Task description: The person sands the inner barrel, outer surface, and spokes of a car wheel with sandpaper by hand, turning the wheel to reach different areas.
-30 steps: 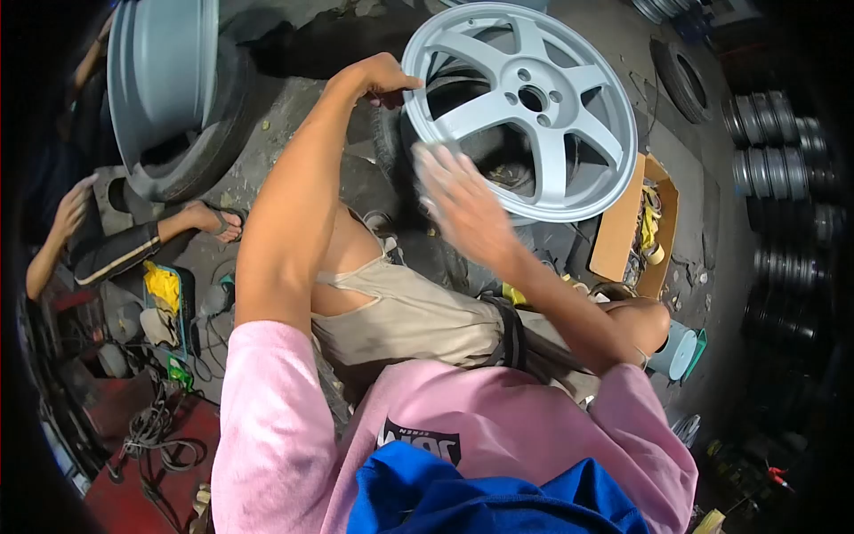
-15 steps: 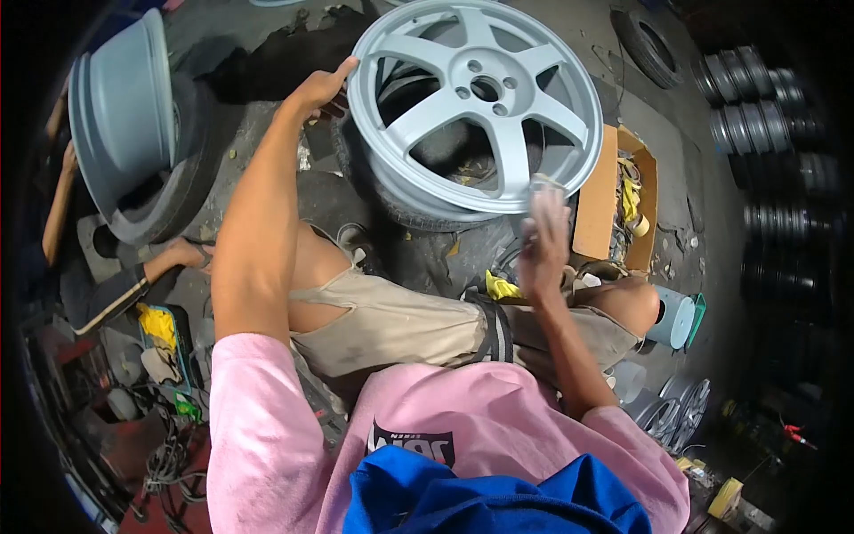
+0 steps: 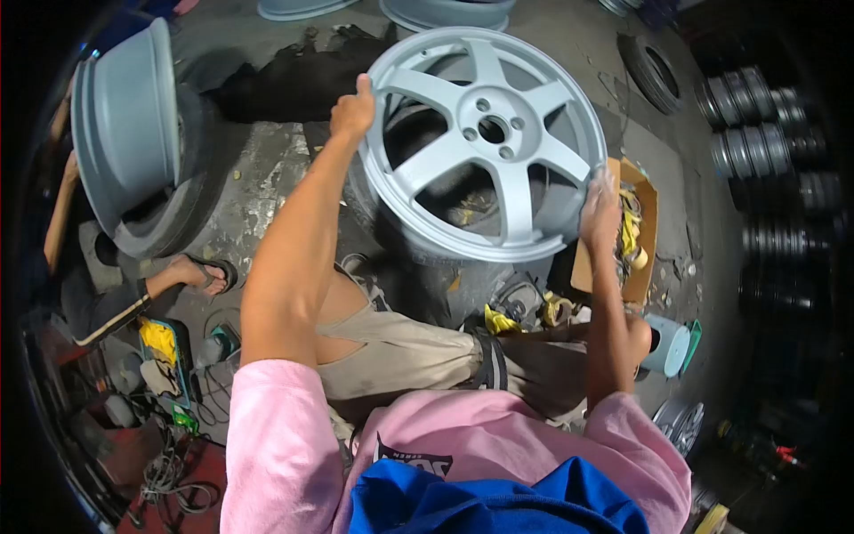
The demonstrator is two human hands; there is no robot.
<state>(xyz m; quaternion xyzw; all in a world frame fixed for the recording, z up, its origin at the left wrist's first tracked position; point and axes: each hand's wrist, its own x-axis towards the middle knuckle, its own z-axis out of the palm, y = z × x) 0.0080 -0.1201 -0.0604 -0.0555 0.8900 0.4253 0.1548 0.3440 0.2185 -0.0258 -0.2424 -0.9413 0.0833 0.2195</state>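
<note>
A pale grey-blue wheel rim (image 3: 511, 200) with several spokes is tilted in front of me, above a dark tire (image 3: 360, 203) on the floor. My left hand (image 3: 353, 110) grips its left edge, thumb up along the lip. At the opposite side my right hand (image 3: 601, 214) is closed against the right edge, its fingertips whitish with dust. The fingers behind the rim are hidden.
Right of the rim stands a cardboard box (image 3: 642, 258) with tape rolls and yellow cloth. To the left, another rim (image 3: 129, 125) leans on a tire beside another person's foot (image 3: 196, 274). Stacked dark rims (image 3: 752, 129) line the right; a loose tire (image 3: 649, 76) lies beyond.
My right hand has moved from the rim's lower front edge to its right edge. The rim has shifted slightly right and toward me, with my left hand still on it.
</note>
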